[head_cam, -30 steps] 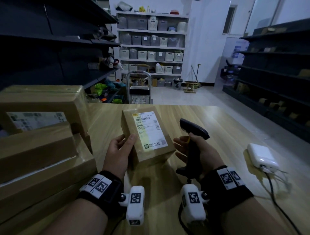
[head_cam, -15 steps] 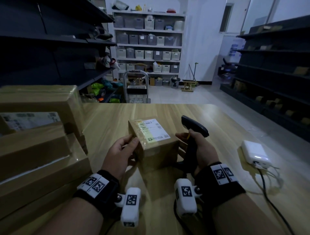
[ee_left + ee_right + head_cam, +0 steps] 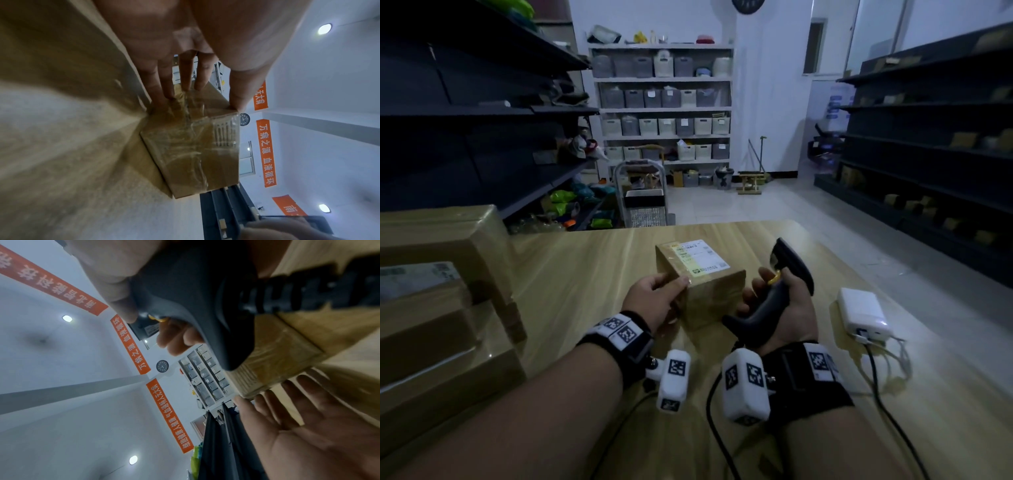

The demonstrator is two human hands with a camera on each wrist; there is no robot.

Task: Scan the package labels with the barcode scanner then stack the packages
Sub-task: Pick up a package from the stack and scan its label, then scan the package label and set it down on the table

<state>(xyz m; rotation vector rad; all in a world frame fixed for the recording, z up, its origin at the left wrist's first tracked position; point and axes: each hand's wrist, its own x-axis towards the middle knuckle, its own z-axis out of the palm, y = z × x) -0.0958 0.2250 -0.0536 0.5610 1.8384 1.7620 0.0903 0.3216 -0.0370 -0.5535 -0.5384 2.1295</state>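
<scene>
A small taped cardboard package (image 3: 709, 294) lies flat on the wooden table (image 3: 585, 274), its white label (image 3: 700, 258) facing up. My left hand (image 3: 654, 301) rests against its left side with straight fingers (image 3: 164, 78) and the thumb at the top edge. From the right wrist view the left hand (image 3: 308, 426) shows an open palm beside the package (image 3: 277, 353). Just right of the package, my right hand (image 3: 791, 308) grips the handle of the black barcode scanner (image 3: 791, 267), whose head points up and away. The scanner (image 3: 195, 296) fills the right wrist view.
A stack of larger cardboard packages (image 3: 441, 308) fills the table's left side. A white power adapter (image 3: 863, 313) with cables (image 3: 887, 377) lies at the right. Dark shelving lines both sides of the room, and a trolley (image 3: 643, 198) stands beyond the table.
The package was tilted up with its label toward me; it has come down flat onto the table, with my left hand's fingers straightened at its side. The right hand still holds the scanner.
</scene>
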